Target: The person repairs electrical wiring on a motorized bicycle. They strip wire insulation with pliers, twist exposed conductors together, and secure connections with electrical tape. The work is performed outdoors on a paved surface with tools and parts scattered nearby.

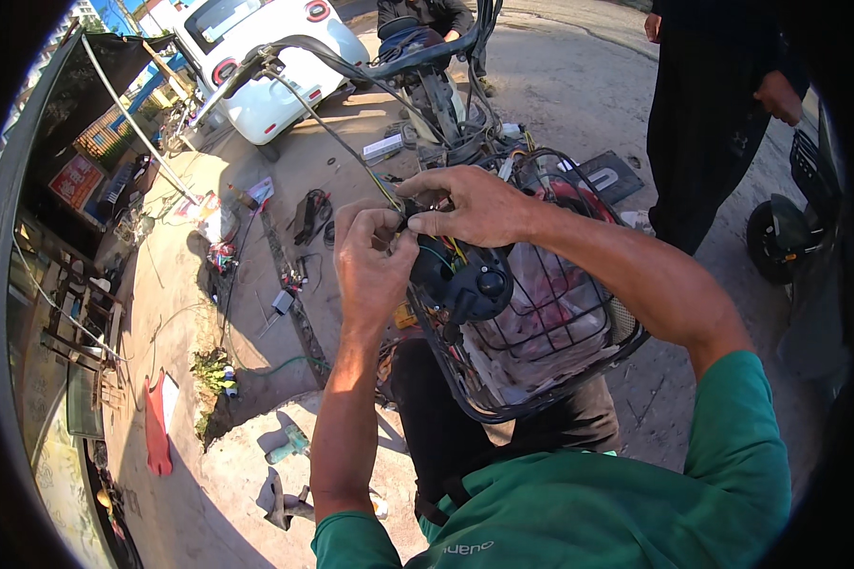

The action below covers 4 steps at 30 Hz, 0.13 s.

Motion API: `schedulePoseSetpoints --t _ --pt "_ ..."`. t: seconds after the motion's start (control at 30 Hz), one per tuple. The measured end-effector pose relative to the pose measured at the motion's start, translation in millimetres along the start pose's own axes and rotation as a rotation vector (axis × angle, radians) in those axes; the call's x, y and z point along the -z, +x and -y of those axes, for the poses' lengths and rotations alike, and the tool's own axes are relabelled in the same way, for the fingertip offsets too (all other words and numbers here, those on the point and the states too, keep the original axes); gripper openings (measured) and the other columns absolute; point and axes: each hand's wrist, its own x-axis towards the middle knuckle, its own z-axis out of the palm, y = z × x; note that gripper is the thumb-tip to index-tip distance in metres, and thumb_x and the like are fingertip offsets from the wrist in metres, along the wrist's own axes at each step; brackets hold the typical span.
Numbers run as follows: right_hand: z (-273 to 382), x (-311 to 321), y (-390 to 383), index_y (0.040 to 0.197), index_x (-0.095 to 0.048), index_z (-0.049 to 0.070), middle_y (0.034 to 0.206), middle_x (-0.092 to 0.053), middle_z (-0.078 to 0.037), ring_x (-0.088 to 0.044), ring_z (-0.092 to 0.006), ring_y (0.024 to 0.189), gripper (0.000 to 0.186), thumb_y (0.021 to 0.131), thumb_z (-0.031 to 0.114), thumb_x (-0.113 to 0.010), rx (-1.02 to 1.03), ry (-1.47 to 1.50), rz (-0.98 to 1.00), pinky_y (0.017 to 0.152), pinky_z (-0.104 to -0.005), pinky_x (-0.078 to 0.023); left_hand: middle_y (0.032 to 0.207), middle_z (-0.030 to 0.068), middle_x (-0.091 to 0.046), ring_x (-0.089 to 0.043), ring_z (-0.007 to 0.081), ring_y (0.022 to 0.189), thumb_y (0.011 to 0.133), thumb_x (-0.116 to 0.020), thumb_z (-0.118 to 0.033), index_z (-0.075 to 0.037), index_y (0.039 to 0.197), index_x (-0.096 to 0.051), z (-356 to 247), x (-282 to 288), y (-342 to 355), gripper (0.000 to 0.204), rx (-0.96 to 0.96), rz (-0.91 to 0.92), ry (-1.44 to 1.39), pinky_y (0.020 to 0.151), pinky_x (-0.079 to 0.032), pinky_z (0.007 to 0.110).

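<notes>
My left hand [375, 256] and my right hand [474, 204] meet at the front of a partly stripped electric scooter. Both are closed, fingertips pinched together on thin wires [385, 190] that come down from the handlebar [417, 62]. A small dark piece shows between the fingertips, too hidden to name. Just below them hangs a black rounded housing [484, 284] with yellow and other coloured wires behind it. It rests against the black wire basket [512, 414], which holds crumpled clear plastic.
A green power drill [289, 444] lies on the ground at lower left, near a red cloth-like piece [157, 427]. A person in dark trousers [697, 123] stands at right; another person [446, 19] is beyond the handlebar. A white car [275, 57] is parked at far left.
</notes>
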Motion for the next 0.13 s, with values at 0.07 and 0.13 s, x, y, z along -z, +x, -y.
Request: schedulePoseSetpoints --t 0.07,0.13 --pt "1.1 0.7 -0.3 0.138 -0.066 0.002 0.127 -0.071 -0.026 -0.07 -0.0372 0.117 0.058 0.092 0.037 -0.076 -0.01 0.019 0.008 0.101 -0.0452 -0.053 0.131 0.0127 -0.063 -0.069 0.0206 0.097 0.088 -0.083 -0.012 0.0 0.101 -0.071 0.3 0.2 -0.1 0.021 -0.011 -0.01 0.063 0.081 -0.059 0.033" --pt "-0.5 -1.5 0.6 0.14 -0.065 0.005 0.13 -0.07 -0.027 -0.07 -0.0378 0.118 0.061 0.09 0.039 -0.077 -0.046 0.041 0.012 0.101 -0.0459 -0.053 0.131 0.0124 -0.063 -0.069 0.0229 0.105 0.088 -0.083 -0.014 -0.002 0.105 -0.072 -5.0 3.2 -0.5 0.023 -0.018 -0.008 0.135 0.085 -0.06 0.036"
